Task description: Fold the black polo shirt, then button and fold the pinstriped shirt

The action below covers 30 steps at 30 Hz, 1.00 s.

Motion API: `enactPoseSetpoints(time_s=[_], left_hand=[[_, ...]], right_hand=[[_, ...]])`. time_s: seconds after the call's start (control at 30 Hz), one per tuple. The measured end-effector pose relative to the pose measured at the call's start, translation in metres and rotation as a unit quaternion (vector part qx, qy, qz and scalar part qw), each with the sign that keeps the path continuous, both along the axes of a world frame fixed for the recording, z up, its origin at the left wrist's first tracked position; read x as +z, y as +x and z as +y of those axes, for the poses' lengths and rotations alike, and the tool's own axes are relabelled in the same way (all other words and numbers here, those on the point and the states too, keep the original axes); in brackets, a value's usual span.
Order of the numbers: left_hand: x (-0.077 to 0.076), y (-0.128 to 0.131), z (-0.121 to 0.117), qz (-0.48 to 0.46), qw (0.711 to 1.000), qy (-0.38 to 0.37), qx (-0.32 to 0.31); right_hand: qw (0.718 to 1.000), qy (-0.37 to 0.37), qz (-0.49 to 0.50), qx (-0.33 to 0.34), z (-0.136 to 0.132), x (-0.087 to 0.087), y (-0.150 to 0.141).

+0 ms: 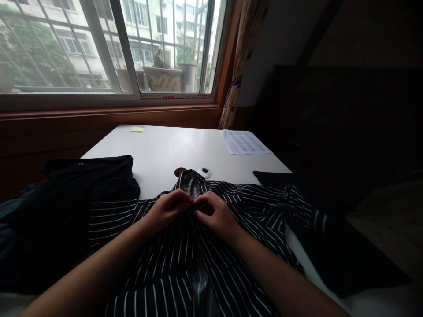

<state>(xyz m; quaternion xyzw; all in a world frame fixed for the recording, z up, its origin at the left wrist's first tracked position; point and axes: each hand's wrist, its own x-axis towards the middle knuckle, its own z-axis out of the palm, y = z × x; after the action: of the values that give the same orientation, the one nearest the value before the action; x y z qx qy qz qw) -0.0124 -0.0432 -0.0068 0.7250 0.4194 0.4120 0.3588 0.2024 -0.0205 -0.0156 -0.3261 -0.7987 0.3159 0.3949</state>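
The striped shirt (158, 281) lies spread on the table's (165, 147) near part, seemingly for easy reach. Your left hand (167, 207) and right hand (218, 215) pinch its front just below the collar (191, 173), apparently bringing the edges together. The collar points toward the table's far edge; the long axis runs toward you. Dark clothes (110, 182) sit at the table's left, papers (246, 143) at its far right.

Illegible papers (246, 142), forearms (99, 259) cropped, striped shirt (158, 273) cut off below
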Motion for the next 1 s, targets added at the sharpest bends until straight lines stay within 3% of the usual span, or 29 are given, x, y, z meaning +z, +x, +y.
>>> enactPoseSetpoints(time_s=[0.23, 0.77, 0.87, 1.0], left_hand=[[-0.0018, 0.0011, -0.0002, 0.014, 1.0, 0.009, -0.02], [-0.0089, 0.0012, 0.0034, 0.077, 0.992, 0.101, 0.012], [-0.0077, 0.0012, 0.0027, 0.067, 0.994, 0.089, 0.011], [-0.0035, 0.0007, 0.0018, 0.011, 1.0, 0.02, 0.018]], right_hand=[[1.0, 0.01, -0.007, -0.015, 0.0003, 0.0006, -0.0004], [1.0, 0.013, 0.006, -0.018, -0.001, 0.002, -0.0005], [1.0, 0.009, 0.008, -0.02, -0.0007, 0.0022, -0.0001], [0.999, -0.019, 0.021, -0.03, 0.0008, 0.0034, 0.0028]])
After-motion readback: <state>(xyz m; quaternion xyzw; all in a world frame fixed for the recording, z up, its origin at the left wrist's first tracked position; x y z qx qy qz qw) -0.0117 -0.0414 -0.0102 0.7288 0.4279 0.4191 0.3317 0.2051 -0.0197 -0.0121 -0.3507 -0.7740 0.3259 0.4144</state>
